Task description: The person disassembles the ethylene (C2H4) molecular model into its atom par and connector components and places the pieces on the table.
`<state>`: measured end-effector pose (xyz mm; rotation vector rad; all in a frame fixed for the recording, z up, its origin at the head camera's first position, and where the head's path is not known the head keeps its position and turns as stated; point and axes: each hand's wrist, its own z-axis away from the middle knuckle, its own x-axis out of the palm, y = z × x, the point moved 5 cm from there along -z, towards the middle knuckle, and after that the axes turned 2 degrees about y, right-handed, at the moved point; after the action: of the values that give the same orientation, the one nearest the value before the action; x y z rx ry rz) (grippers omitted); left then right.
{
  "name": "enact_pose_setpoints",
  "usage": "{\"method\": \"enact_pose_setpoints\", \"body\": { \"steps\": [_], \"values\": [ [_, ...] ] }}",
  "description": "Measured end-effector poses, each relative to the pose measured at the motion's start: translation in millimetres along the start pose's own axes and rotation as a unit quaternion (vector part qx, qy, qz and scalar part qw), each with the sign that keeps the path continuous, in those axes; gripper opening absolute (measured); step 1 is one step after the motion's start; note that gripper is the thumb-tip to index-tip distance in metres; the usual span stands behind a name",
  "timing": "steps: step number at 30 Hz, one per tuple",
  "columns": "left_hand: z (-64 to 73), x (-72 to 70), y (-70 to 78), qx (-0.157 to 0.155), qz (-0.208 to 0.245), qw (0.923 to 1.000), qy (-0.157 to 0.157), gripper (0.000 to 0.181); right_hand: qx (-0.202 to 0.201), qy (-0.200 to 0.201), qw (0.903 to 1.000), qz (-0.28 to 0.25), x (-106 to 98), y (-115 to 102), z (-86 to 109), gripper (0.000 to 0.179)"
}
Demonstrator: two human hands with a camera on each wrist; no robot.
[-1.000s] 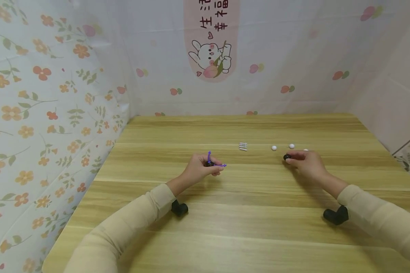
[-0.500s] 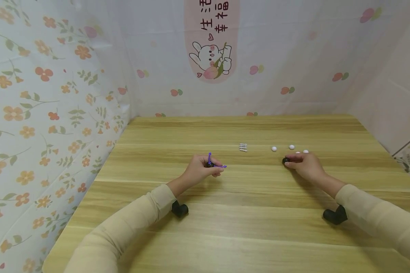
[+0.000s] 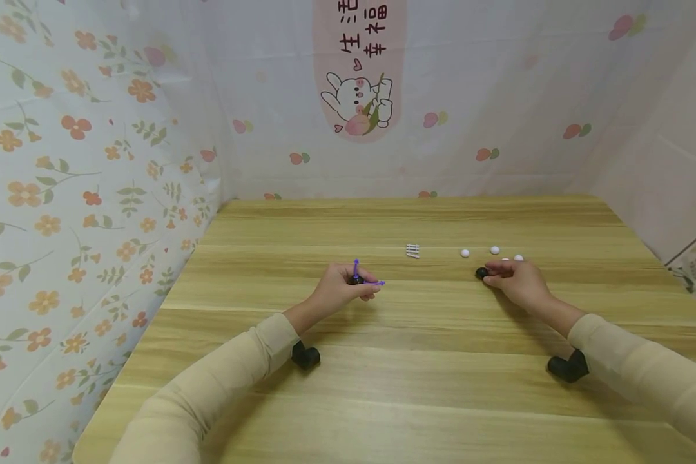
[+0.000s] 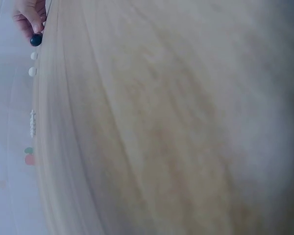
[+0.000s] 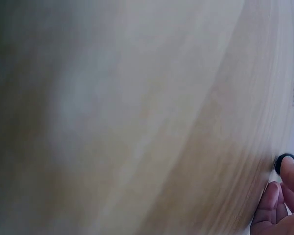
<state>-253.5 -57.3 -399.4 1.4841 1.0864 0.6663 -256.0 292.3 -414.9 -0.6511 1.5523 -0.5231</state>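
Note:
In the head view my left hand (image 3: 341, 287) pinches a black ball (image 3: 356, 280) with two purple sticks (image 3: 356, 268) standing out of it, one pointing up and one to the right. Over on the right side, my right hand (image 3: 524, 283) grips a second black ball (image 3: 481, 274) between thumb and fingers, low over the table. That ball (image 4: 36, 39) also shows in the left wrist view, and the right wrist view has the ball (image 5: 285, 164) under the thumb. Whether it touches the table, I cannot tell.
Several small white balls (image 3: 495, 250) lie just beyond my right hand, one partly hidden by it. A small row of white-grey sticks (image 3: 413, 251) lies between the hands, farther back. Black wrist mounts (image 3: 568, 366) sit below both sleeves. A printed cloth (image 3: 458, 84) hangs behind the table (image 3: 383, 399).
The right hand has come slightly nearer with its black ball, which has shifted a little left. More of the white balls behind it now shows. The left hand has stayed put.

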Motion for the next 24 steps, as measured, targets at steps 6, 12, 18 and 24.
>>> {"method": "enact_pose_setpoints", "body": {
  "steps": [6, 12, 18, 24],
  "values": [
    [1.1, 0.1, 0.6, -0.001, 0.006, 1.0000, 0.000, 0.011, -0.004, 0.008, 1.0000, 0.003, 0.0, 1.2, -0.9, 0.040],
    [2.2, 0.6, 0.9, -0.013, 0.014, 0.9998, 0.003, 0.012, 0.001, 0.010, 0.9999, 0.002, 0.8, 1.9, -1.0, 0.041],
    [1.8, 2.8, 2.9, -0.023, 0.019, 0.9996, -0.002, 0.013, 0.013, 0.005, 0.9999, -0.005, 0.1, 1.3, 0.6, 0.044],
    [2.2, 5.7, 2.4, -0.024, 0.007, 0.9996, -0.010, 0.013, 0.018, 0.006, 0.9996, -0.020, -3.4, -6.3, 3.5, 0.044]
  ]
}}
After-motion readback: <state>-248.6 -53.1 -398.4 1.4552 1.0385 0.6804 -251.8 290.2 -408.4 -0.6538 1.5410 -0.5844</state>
